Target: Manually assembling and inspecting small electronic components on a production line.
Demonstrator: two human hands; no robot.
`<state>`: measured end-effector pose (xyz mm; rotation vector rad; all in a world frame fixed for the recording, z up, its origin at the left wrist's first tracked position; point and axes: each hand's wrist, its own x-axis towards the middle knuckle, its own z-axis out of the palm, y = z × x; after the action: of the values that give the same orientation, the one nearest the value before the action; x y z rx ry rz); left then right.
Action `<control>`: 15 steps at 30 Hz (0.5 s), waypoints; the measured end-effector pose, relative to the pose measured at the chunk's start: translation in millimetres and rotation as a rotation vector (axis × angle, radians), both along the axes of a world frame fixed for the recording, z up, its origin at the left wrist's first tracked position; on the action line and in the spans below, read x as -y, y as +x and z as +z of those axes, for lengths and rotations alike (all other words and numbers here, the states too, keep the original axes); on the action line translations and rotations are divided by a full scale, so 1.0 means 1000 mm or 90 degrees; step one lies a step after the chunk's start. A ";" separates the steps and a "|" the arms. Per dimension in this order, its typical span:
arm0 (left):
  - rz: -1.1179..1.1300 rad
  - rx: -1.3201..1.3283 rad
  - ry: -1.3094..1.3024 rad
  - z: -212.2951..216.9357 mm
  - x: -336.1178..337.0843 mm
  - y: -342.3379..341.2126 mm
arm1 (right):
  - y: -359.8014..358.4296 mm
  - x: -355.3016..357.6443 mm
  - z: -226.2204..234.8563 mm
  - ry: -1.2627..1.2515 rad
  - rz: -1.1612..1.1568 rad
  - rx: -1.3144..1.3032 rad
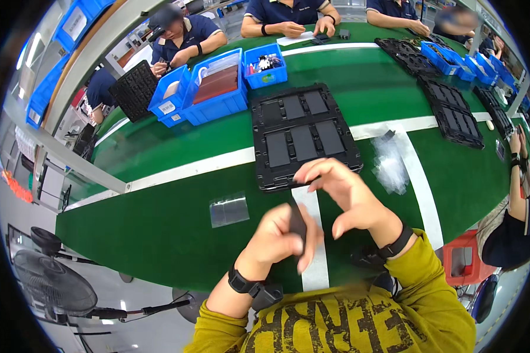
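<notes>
Close to my body, my left hand (277, 240) grips a thin dark flat piece (298, 222) between thumb and fingers, its face turned nearly edge-on. My right hand (350, 200) hovers just beside it, fingers curved and spread from the thumb, holding nothing that I can see. Beyond both hands lies a black plastic tray (265, 181), with several dark grey rectangular pieces (303, 143) in its slots. The right fingertips overlap the tray's near edge in the picture; whether they touch it I cannot tell.
A clear plastic sheet (229, 210) lies to the left, and a heap of clear plastic film (390, 165) to the right. Blue bins (218, 107) stand farther back. Another black tray (453, 112) sits at the right. Co-workers sit across the green table (159, 229).
</notes>
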<state>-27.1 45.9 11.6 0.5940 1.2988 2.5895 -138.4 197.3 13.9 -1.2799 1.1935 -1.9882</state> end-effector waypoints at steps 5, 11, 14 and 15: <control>0.530 0.030 -0.101 0.013 -0.006 -0.016 | 0.020 0.009 -0.005 0.145 -0.419 -0.166; 0.504 0.001 -0.164 0.016 -0.016 -0.010 | 0.041 0.020 -0.005 0.188 -0.223 -0.021; 0.419 -0.177 -0.053 0.004 0.007 -0.009 | 0.037 0.009 -0.001 0.151 0.066 0.218; 0.427 -0.147 -0.012 0.011 0.009 -0.008 | 0.033 0.006 -0.001 0.156 0.066 0.215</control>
<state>-34.8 37.1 22.5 0.5329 1.8576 3.0864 -105.0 191.0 13.3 -0.8299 1.1360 -1.8270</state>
